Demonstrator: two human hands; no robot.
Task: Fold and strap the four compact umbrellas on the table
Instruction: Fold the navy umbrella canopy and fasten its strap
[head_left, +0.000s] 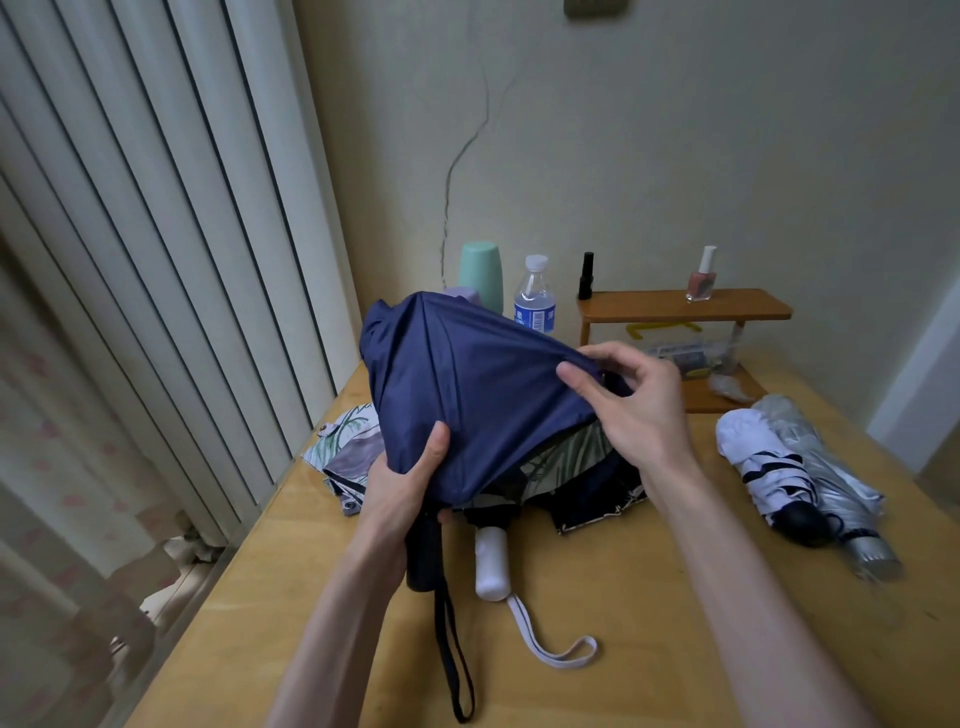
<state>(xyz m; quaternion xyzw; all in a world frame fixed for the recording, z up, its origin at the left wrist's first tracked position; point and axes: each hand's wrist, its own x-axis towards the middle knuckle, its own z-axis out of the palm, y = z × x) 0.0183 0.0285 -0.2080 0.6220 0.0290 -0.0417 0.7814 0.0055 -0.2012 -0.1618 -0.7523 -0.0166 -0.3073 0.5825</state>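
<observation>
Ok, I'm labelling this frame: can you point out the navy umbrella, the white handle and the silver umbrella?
navy umbrella (467, 395), head view, on the middle of its canopy cloth.
white handle (492, 566), head view, on the handle's barrel.
silver umbrella (826, 457), head view, on its silver canopy folds.

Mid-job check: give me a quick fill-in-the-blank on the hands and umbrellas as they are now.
The right hand pinches the fabric of the held umbrella, which is dark ____.
The left hand grips it right by its ____ handle.
The leaf-print umbrella lying on the table has a ____ handle.
The nail polish bottle stands on the wooden ____.
Missing words: blue; black; white; shelf.
</observation>
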